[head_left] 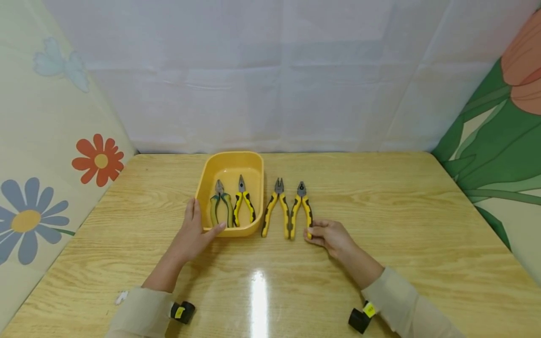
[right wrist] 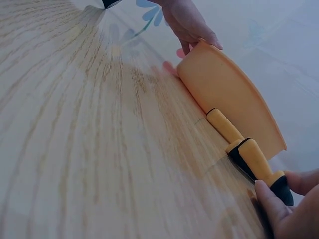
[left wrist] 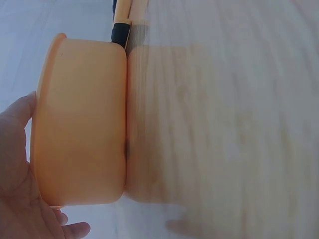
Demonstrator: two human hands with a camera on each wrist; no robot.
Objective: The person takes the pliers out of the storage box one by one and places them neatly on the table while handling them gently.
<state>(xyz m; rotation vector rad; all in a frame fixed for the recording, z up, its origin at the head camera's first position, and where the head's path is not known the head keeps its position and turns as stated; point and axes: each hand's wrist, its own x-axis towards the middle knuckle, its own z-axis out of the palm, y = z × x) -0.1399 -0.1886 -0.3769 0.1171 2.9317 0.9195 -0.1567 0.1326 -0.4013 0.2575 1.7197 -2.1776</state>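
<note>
A yellow plastic bin [head_left: 234, 233] lies on the table with two pliers inside: green-handled pliers [head_left: 227, 206] and needle-nose pliers [head_left: 251, 209] with yellow-black handles. My left hand [head_left: 196, 237] holds the bin's near left corner, thumb at the near rim and fingers along the left side. To the right of the bin lie yellow-black pliers [head_left: 285, 213], handles spread. Beside them is another yellow-black pair of pliers [head_left: 309, 213], and my right hand [head_left: 331, 237] pinches the end of its right handle. In the right wrist view, the thumb and a finger [right wrist: 271, 199] are on that handle.
The wooden table [head_left: 401, 202] ends at a white cloth backdrop [head_left: 296, 94]. Printed flower panels stand on both sides. A small white scrap [head_left: 121, 297] lies near the left sleeve [head_left: 141, 312]. A black wrist device [head_left: 183, 312] sits by each cuff.
</note>
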